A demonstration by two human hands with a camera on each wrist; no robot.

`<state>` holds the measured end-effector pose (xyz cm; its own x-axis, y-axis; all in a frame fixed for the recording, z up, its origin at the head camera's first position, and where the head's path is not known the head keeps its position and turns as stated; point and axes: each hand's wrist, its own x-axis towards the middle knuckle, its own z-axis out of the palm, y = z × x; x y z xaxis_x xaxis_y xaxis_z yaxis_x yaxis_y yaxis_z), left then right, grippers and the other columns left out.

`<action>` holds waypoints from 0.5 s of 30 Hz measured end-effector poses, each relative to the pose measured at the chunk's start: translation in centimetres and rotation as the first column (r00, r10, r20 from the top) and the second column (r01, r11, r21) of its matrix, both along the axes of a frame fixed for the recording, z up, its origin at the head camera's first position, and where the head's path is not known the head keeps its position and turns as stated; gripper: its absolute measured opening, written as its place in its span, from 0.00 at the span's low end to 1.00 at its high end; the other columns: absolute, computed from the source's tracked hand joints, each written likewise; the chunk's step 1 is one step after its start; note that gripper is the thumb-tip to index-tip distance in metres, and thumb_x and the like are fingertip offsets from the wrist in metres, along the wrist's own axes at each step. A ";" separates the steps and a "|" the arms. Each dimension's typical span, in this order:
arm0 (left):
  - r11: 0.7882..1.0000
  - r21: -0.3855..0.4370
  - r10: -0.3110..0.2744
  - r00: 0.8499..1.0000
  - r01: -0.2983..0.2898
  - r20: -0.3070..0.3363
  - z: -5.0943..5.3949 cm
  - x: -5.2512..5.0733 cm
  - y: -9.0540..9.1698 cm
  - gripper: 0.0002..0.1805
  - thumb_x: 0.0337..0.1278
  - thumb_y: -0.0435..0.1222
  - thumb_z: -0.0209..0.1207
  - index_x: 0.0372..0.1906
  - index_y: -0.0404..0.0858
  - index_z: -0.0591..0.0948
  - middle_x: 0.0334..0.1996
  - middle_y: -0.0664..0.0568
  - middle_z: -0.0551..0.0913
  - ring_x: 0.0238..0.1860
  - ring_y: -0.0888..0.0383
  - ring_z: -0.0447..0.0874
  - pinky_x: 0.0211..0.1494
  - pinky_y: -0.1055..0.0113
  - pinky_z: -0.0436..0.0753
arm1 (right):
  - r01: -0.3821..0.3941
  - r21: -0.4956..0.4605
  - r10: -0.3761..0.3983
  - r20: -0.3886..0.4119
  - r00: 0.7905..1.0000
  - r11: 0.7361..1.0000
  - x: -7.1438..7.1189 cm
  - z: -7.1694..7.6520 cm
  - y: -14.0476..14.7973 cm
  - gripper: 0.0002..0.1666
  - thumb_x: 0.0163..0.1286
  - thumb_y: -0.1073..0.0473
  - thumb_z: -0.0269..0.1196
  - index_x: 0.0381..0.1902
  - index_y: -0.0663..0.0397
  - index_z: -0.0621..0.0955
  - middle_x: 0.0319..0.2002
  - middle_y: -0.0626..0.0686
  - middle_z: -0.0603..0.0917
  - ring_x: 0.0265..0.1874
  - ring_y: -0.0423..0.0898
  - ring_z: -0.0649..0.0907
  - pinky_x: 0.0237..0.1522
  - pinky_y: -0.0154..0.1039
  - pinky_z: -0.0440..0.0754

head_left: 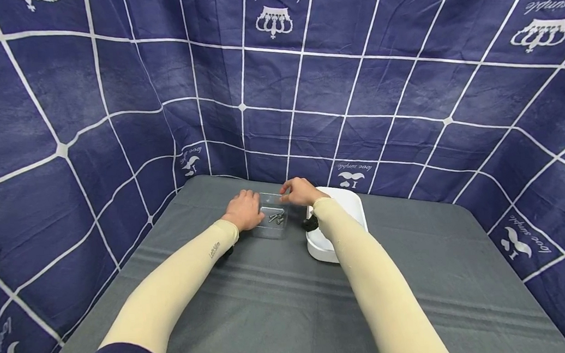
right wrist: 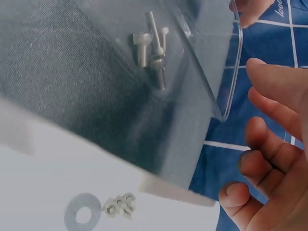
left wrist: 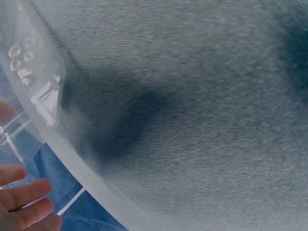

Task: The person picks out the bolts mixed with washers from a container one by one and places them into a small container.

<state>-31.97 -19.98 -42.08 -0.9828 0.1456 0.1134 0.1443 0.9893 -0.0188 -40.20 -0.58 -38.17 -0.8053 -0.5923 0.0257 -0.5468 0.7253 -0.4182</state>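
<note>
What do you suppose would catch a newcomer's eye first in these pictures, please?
Most likely the navy cloth with its white grid, hanging behind the grey table. Then, on the table, the white tray, partly hidden by the right cream sleeve in the head view, with the clear box of metal bolts to its left.

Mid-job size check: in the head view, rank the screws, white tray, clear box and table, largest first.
1. Table
2. White tray, though the right sleeve hides part of it
3. Clear box
4. Screws, taken as a group
</note>
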 end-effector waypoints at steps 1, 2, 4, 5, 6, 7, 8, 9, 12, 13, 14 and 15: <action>1.000 -0.008 -0.004 1.000 0.004 0.001 0.2 0.0 0.1 0.33 0.63 0.49 0.59 0.64 0.29 0.73 0.59 0.36 0.76 0.64 0.40 0.72 0.67 0.48 0.74 | -0.001 0.001 0.001 -0.004 1.000 1.000 0.0 0.1 0.2 0.17 0.63 0.52 0.70 0.48 0.51 0.87 0.39 0.53 0.89 0.42 0.48 0.83 0.51 0.43 0.79; 1.000 -0.017 -0.007 1.000 0.007 0.002 0.4 -0.1 0.2 0.33 0.63 0.49 0.59 0.64 0.28 0.74 0.58 0.35 0.76 0.64 0.40 0.72 0.67 0.47 0.74 | -0.002 0.000 0.002 -0.009 1.000 1.000 -0.1 0.1 0.4 0.17 0.63 0.52 0.69 0.48 0.50 0.87 0.39 0.53 0.89 0.42 0.48 0.83 0.51 0.43 0.79; 0.999 -0.036 -0.013 1.000 0.013 -0.001 0.6 -0.1 0.4 0.33 0.63 0.48 0.59 0.63 0.28 0.74 0.58 0.35 0.76 0.63 0.39 0.72 0.68 0.48 0.73 | 0.000 -0.001 0.000 -0.008 1.000 1.000 -0.1 0.2 0.9 0.17 0.63 0.51 0.69 0.48 0.50 0.87 0.39 0.54 0.88 0.40 0.48 0.82 0.49 0.43 0.79; 0.999 -0.042 -0.015 1.000 0.015 -0.005 0.7 -0.2 0.5 0.32 0.63 0.48 0.59 0.63 0.28 0.75 0.58 0.35 0.76 0.63 0.39 0.72 0.68 0.48 0.73 | 0.004 -0.006 -0.004 -0.003 1.000 1.000 -0.2 0.2 1.1 0.17 0.63 0.51 0.69 0.49 0.50 0.87 0.39 0.54 0.88 0.39 0.48 0.82 0.48 0.43 0.79; 0.999 -0.045 -0.015 1.000 0.014 -0.007 0.7 -0.3 0.6 0.32 0.63 0.48 0.59 0.63 0.28 0.75 0.58 0.35 0.76 0.63 0.40 0.71 0.68 0.48 0.73 | 0.006 -0.008 -0.006 -0.003 1.000 1.000 -0.2 0.2 1.3 0.18 0.63 0.51 0.69 0.49 0.50 0.87 0.39 0.54 0.87 0.39 0.47 0.81 0.48 0.43 0.78; 0.999 -0.047 -0.016 1.000 0.015 -0.011 0.8 -0.3 0.7 0.32 0.63 0.48 0.59 0.63 0.28 0.75 0.57 0.35 0.76 0.63 0.40 0.71 0.69 0.48 0.72 | 0.011 -0.012 -0.011 0.002 1.000 1.000 -0.2 0.3 1.5 0.18 0.64 0.52 0.69 0.49 0.50 0.87 0.39 0.54 0.87 0.38 0.47 0.81 0.48 0.43 0.78; 0.999 -0.046 -0.017 1.000 0.016 -0.015 0.9 -0.4 0.8 0.32 0.63 0.47 0.59 0.63 0.28 0.75 0.57 0.35 0.76 0.63 0.40 0.71 0.69 0.48 0.72 | 0.015 -0.016 -0.015 0.003 1.000 1.000 -0.2 0.3 1.7 0.18 0.64 0.52 0.69 0.50 0.51 0.87 0.39 0.54 0.87 0.38 0.47 0.81 0.48 0.43 0.78; 0.999 -0.043 -0.020 1.000 0.019 -0.018 0.9 -0.4 0.9 0.32 0.63 0.47 0.59 0.63 0.28 0.75 0.57 0.36 0.76 0.63 0.40 0.71 0.69 0.48 0.72 | 0.021 -0.017 -0.021 0.006 1.000 1.000 -0.2 0.3 1.9 0.18 0.64 0.52 0.69 0.50 0.51 0.86 0.39 0.54 0.87 0.38 0.47 0.81 0.48 0.43 0.78; 0.999 -0.029 -0.030 0.999 0.030 -0.018 1.0 -0.5 1.4 0.31 0.63 0.46 0.59 0.63 0.27 0.75 0.58 0.36 0.76 0.64 0.40 0.71 0.68 0.48 0.73 | 0.027 -0.015 -0.027 0.005 1.000 1.000 -0.2 0.2 2.6 0.17 0.65 0.53 0.68 0.50 0.52 0.86 0.39 0.54 0.86 0.38 0.47 0.81 0.48 0.43 0.78; 0.999 -0.027 -0.034 0.999 0.033 -0.016 1.1 -0.5 1.6 0.31 0.63 0.46 0.59 0.63 0.27 0.75 0.58 0.36 0.75 0.64 0.40 0.71 0.68 0.48 0.73 | 0.028 -0.013 -0.028 0.003 1.000 1.000 -0.2 0.2 2.8 0.17 0.65 0.53 0.68 0.51 0.52 0.86 0.39 0.54 0.86 0.38 0.47 0.81 0.48 0.43 0.78; 0.999 -0.023 -0.037 0.999 0.036 -0.016 1.2 -0.5 1.7 0.31 0.63 0.46 0.59 0.63 0.28 0.75 0.58 0.36 0.76 0.64 0.40 0.71 0.68 0.48 0.73 | 0.030 -0.011 -0.030 0.001 1.000 1.000 -0.3 0.2 3.0 0.18 0.65 0.52 0.68 0.51 0.52 0.86 0.40 0.54 0.86 0.38 0.47 0.81 0.49 0.43 0.78; 0.999 -0.024 -0.039 0.999 0.039 -0.015 1.2 -0.5 1.9 0.31 0.63 0.46 0.59 0.63 0.28 0.75 0.58 0.36 0.75 0.64 0.40 0.71 0.67 0.48 0.74 | 0.031 -0.012 -0.031 0.001 1.000 0.999 -0.3 0.1 3.2 0.18 0.65 0.52 0.68 0.51 0.52 0.86 0.40 0.55 0.86 0.39 0.48 0.81 0.49 0.43 0.78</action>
<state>-32.49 -18.08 -40.85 -0.9745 0.1868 0.1242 0.1826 0.9822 -0.0445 -40.46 2.62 -38.02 -0.8235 -0.5665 0.0319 -0.5236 0.7371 -0.4273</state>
